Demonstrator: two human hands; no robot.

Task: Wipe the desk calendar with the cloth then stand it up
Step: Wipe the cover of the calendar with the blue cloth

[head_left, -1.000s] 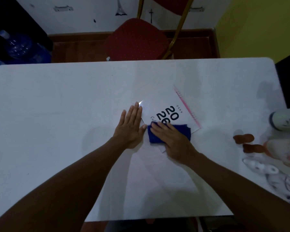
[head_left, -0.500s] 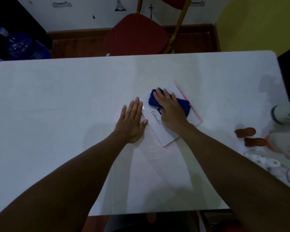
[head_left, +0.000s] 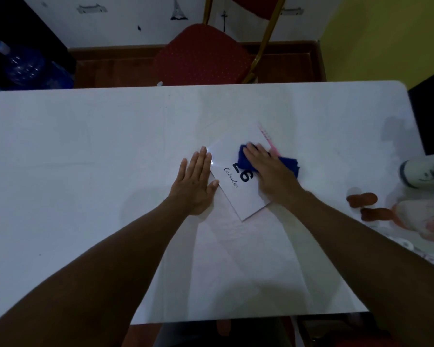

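Observation:
A white desk calendar [head_left: 241, 196] with a pink spiral edge lies flat and turned at an angle in the middle of the white table [head_left: 85, 171]. The digits "26" and the word "Calendar" show on its cover. My right hand [head_left: 268, 171] presses a folded blue cloth [head_left: 290, 165] onto the calendar's right half, near the pink binding; the hand hides much of the cloth. My left hand [head_left: 196, 181] lies flat with fingers together on the table, against the calendar's left corner.
A red chair [head_left: 201, 53] with a gold frame stands behind the table's far edge. At the right edge sit a white container [head_left: 421, 174], brown pieces [head_left: 363, 199] and patterned packages [head_left: 426, 219]. A blue water bottle [head_left: 23, 66] stands on the floor far left.
My right hand slid the cloth from the calendar's near edge up to its top, then to the right side by the pink binding. The left hand stayed in place.

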